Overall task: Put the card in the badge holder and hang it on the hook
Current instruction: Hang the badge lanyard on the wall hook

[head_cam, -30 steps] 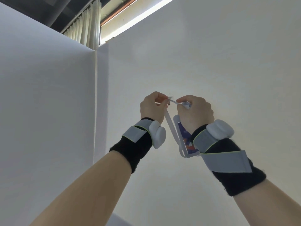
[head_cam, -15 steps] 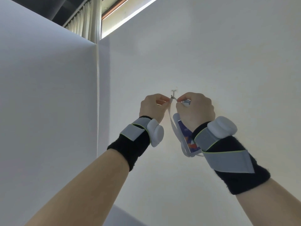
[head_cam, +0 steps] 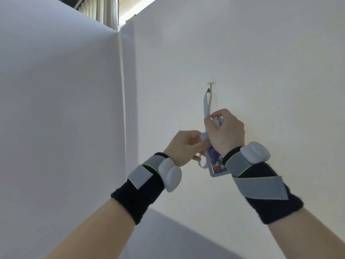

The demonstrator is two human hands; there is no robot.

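A small metal hook (head_cam: 209,86) is fixed to the white wall. The grey lanyard strap (head_cam: 206,105) loops over it and runs down into my hands. My right hand (head_cam: 226,132) is closed around the strap's clip end, below the hook. My left hand (head_cam: 183,147) pinches the strap a little lower, to the left. The clear badge holder (head_cam: 216,164) with the blue patterned card inside hangs between my wrists, partly hidden behind my right wrist.
A white partition panel (head_cam: 56,109) stands on the left and meets the wall in a corner. Curtains (head_cam: 104,10) show above it. A grey surface (head_cam: 168,236) lies low between my forearms.
The strap's loop now sits over the hook. Both hands have come down from the hook, sliding along the strap, and the holder hangs lower.
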